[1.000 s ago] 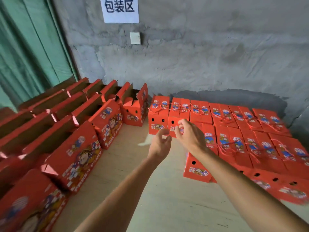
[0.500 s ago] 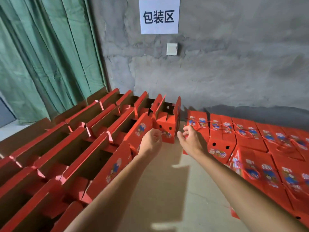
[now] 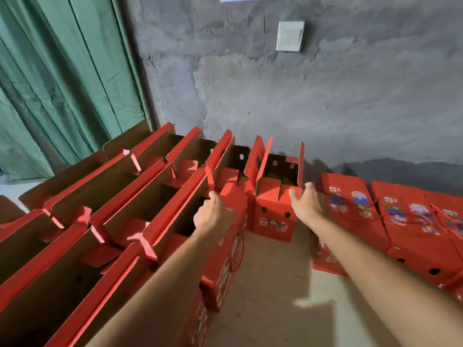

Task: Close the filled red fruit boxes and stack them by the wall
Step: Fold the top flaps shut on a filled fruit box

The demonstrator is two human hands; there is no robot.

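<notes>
An open red fruit box (image 3: pixel 274 216) stands near the grey wall with its side flaps upright; something yellowish shows inside. My right hand (image 3: pixel 304 205) reaches its right end with fingers straight and spread, the thumb on an end flap. My left hand (image 3: pixel 213 214) hovers at the box's left, over a neighbouring open box (image 3: pixel 231 196), its fingers loosely curled and holding nothing that I can see. Closed red boxes (image 3: pixel 350 204) with printed tops lie in rows at the right.
Several rows of open red boxes (image 3: pixel 120 196) with raised flaps fill the left side, up to a green curtain (image 3: pixel 62 83). A strip of bare floor (image 3: pixel 270 284) runs between the open and closed boxes. A light switch (image 3: pixel 290 36) is on the wall.
The view has swung left and closer to the wall. Both hands have moved forward from the closed boxes to the open box by the wall; the right hand's fingers have spread.
</notes>
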